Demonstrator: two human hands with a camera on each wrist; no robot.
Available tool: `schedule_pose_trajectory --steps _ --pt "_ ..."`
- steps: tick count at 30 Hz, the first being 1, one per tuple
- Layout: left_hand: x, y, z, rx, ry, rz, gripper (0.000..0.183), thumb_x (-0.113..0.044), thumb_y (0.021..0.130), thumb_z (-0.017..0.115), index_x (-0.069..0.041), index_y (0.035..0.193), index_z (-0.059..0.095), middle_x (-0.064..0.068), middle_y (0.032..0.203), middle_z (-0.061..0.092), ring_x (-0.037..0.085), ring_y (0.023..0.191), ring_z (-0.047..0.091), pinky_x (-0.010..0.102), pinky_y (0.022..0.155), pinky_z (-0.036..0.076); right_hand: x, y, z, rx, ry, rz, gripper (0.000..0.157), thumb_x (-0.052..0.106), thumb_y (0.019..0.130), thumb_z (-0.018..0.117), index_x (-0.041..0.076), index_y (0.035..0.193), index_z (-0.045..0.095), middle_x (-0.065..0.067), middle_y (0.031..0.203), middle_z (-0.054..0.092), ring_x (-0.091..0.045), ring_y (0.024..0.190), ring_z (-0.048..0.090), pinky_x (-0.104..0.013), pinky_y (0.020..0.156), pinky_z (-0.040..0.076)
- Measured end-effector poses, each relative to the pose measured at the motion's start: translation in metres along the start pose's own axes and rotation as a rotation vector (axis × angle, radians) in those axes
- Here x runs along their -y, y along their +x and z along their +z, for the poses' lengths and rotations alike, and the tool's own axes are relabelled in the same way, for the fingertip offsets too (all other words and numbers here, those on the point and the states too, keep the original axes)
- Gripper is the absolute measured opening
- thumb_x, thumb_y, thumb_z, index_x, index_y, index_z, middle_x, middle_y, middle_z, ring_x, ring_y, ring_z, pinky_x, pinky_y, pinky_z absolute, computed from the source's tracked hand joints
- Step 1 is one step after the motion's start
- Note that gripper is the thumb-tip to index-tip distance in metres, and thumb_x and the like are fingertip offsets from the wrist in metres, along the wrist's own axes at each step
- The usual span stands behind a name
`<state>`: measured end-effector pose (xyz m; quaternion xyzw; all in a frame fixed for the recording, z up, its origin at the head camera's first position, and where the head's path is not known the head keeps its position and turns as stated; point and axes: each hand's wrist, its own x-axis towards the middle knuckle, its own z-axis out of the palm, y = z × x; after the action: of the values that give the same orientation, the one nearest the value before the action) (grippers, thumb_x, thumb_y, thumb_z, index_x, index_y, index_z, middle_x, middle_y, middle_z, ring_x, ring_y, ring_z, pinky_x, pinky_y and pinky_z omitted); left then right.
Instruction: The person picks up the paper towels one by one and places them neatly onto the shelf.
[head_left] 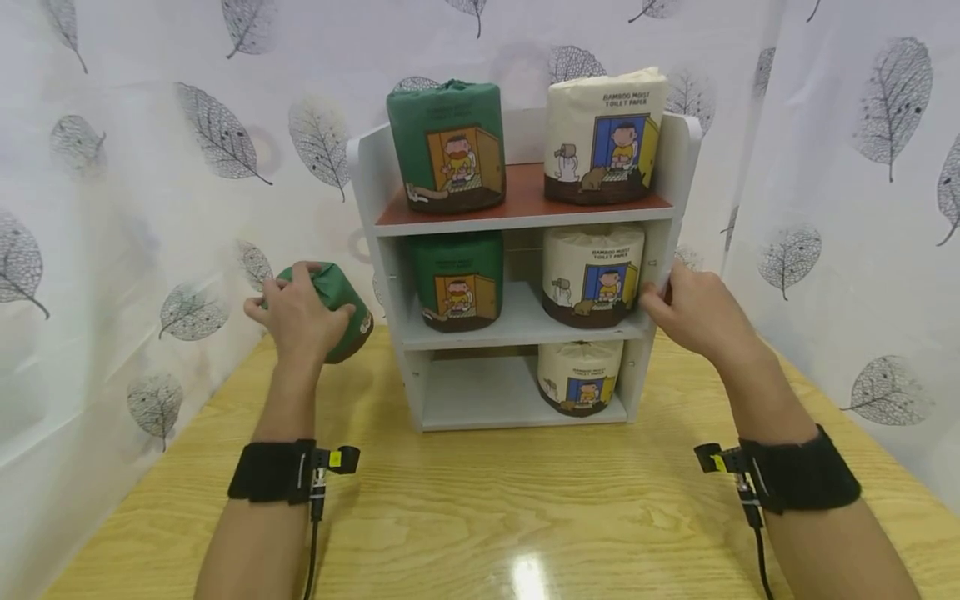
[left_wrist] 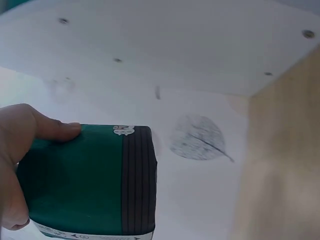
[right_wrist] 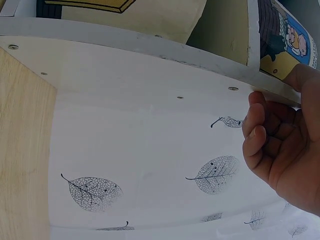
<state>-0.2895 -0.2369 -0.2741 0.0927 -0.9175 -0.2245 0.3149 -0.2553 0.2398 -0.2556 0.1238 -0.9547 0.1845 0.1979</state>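
My left hand grips a green toilet paper roll, held tilted above the table to the left of a white shelf. In the left wrist view the thumb and fingers clasp the wrapped roll near one end, its dark striped band facing the shelf side. At the shelf's right side panel, my right hand pinches the front edge at middle-shelf height; in the right wrist view the thumb lies inside the panel and curled fingers outside. Green rolls stand on the left of the top and middle levels.
Cream toilet paper rolls stand on the right of all three levels. The bottom level holds only a cream roll. A wooden table carries the shelf, with leaf-patterned sheeting behind and at both sides. Cables run from both wristbands.
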Motion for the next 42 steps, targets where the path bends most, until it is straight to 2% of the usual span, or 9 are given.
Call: schedule_pose_trajectory --steps 3,6,14,18,23,26,30,36,42 --pt "-0.016 -0.006 -0.017 -0.104 -0.047 0.033 0.071 -0.029 0.077 0.082 -0.011 0.138 0.048 0.030 0.123 0.055 0.044 0.121 0.039 0.065 0.105 0.012 0.001 0.000 0.000 -0.001 -0.001 -0.002 0.028 0.029 0.098 0.041 0.005 0.082 0.042 -0.007 0.064 0.044 -0.023 0.053 0.043 -0.034 0.051 0.034" --pt "-0.030 -0.012 -0.033 -0.180 -0.096 0.070 0.070 -0.025 0.076 0.083 -0.012 0.136 0.051 0.029 0.123 0.053 0.041 0.119 0.039 0.062 0.105 0.011 0.001 0.000 -0.001 -0.004 -0.004 0.000 0.029 0.029 0.098 0.041 0.005 0.082 0.042 -0.008 0.064 0.044 -0.023 0.053 0.044 -0.034 0.051 0.034" --pt "-0.053 -0.034 -0.066 -0.356 -0.129 0.197 0.067 -0.024 0.076 0.085 -0.010 0.133 0.054 0.026 0.121 0.059 0.040 0.115 0.042 0.059 0.105 0.011 0.002 0.000 -0.001 0.005 -0.003 0.009 0.028 0.029 0.098 0.040 0.005 0.084 0.043 -0.008 0.065 0.044 -0.023 0.055 0.045 -0.034 0.051 0.034" --pt "-0.064 -0.045 -0.083 -0.401 -0.138 0.215 0.067 -0.025 0.075 0.086 -0.010 0.132 0.054 0.026 0.120 0.060 0.040 0.115 0.043 0.058 0.106 0.010 0.002 0.000 0.000 0.002 -0.003 0.008 0.028 0.029 0.098 0.041 0.005 0.084 0.043 -0.008 0.065 0.045 -0.023 0.055 0.045 -0.034 0.051 0.034" --pt "-0.074 -0.060 -0.102 -0.408 -0.179 0.236 0.068 -0.026 0.074 0.087 -0.009 0.131 0.056 0.024 0.108 0.062 0.039 0.113 0.046 0.056 0.107 0.010 0.001 0.000 0.001 -0.004 0.002 0.001 0.027 0.029 0.098 0.041 0.005 0.084 0.043 -0.007 0.064 0.044 -0.022 0.054 0.044 -0.034 0.050 0.034" --pt "-0.077 -0.069 -0.113 -0.408 -0.242 0.265 0.068 -0.025 0.071 0.089 -0.010 0.129 0.058 0.023 0.100 0.062 0.037 0.111 0.049 0.050 0.108 0.011 0.001 0.001 0.001 -0.008 0.004 -0.005 0.027 0.028 0.098 0.042 0.006 0.084 0.043 -0.006 0.063 0.043 -0.022 0.053 0.044 -0.034 0.050 0.033" --pt "-0.083 -0.082 -0.125 -0.400 -0.323 0.322 0.068 -0.020 0.067 0.092 -0.009 0.126 0.060 0.025 0.101 0.066 0.037 0.111 0.053 0.044 0.108 0.011 0.001 0.001 0.001 -0.018 -0.001 -0.012 0.027 0.028 0.097 0.042 0.006 0.082 0.042 -0.006 0.063 0.043 -0.022 0.053 0.043 -0.034 0.050 0.033" --pt "-0.088 -0.098 -0.134 -0.367 -0.342 0.421 0.070 -0.018 0.064 0.092 -0.010 0.125 0.060 0.025 0.097 0.066 0.037 0.103 0.058 0.040 0.105 0.013 0.001 0.000 0.001 -0.019 0.004 -0.011 0.027 0.028 0.098 0.041 0.006 0.082 0.042 -0.007 0.064 0.044 -0.022 0.054 0.044 -0.034 0.050 0.033" --pt "-0.089 -0.108 -0.137 -0.278 -0.390 0.524 0.072 -0.015 0.060 0.094 -0.009 0.124 0.061 0.020 0.091 0.065 0.031 0.094 0.060 0.039 0.103 0.017 0.001 0.001 0.000 -0.001 0.002 0.008 0.029 0.029 0.098 0.041 0.005 0.083 0.042 -0.007 0.065 0.044 -0.023 0.054 0.044 -0.034 0.050 0.034"
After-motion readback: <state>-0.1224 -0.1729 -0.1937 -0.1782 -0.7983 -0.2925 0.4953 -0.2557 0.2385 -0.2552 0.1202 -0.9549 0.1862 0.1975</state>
